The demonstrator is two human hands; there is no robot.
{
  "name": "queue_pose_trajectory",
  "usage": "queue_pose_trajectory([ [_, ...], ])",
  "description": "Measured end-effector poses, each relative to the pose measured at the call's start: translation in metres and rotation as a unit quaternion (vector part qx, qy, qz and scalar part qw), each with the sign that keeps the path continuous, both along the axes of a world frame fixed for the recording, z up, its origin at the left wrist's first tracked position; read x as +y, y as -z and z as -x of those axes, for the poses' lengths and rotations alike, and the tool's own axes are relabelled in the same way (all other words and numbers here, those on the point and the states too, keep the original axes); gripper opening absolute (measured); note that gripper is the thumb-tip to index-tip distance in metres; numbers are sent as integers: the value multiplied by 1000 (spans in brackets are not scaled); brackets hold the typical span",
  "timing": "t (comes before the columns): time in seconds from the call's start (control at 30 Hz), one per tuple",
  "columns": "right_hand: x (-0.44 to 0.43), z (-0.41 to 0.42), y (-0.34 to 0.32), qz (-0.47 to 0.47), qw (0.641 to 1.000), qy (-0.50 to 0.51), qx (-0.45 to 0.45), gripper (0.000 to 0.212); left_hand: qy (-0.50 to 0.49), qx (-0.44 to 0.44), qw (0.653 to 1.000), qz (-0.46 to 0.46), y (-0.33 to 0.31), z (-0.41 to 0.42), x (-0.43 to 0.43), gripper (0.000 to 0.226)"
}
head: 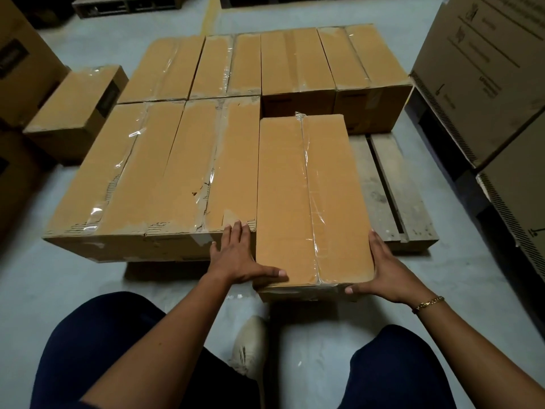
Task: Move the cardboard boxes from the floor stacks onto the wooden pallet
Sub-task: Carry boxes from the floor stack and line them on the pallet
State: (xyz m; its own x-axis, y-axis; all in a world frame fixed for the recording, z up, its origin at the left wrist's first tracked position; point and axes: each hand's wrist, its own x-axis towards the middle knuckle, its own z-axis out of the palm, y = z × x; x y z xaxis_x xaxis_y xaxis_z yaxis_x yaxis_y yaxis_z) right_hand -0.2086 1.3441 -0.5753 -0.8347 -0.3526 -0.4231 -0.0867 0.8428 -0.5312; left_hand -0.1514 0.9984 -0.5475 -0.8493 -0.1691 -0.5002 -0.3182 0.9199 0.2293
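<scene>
A long taped cardboard box [309, 196] lies lengthwise on the wooden pallet [395, 187], its near end sticking out over the pallet's front edge. My left hand [236, 255] lies against the box's left side, thumb on the top near the corner. My right hand [383, 270] clasps the right side near the front corner, thumb under the front edge. Several like boxes [165, 172] fill the pallet's left half and back row [298, 60].
Bare pallet slats show to the right of the held box. Large printed cartons [483, 78] are stacked at the right. A smaller box [79, 110] and further cartons [23, 63] stand on the floor at the left. My shoe [250, 343] is below the box.
</scene>
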Motion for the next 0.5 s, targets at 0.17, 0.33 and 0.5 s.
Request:
queue_pose_trajectory([
  [0.17,-5,16,-1,-4,1000,0,5,163,-7,5,1000,3,1,3,3,155],
  [0.33,-11,33,-4,-8,1000,-5,15,161,27,12,999,31,7,1,-3,160],
  [0.5,-16,47,-9,-17,1000,-6,17,159,45,84,991,97,13,-5,-3,141],
])
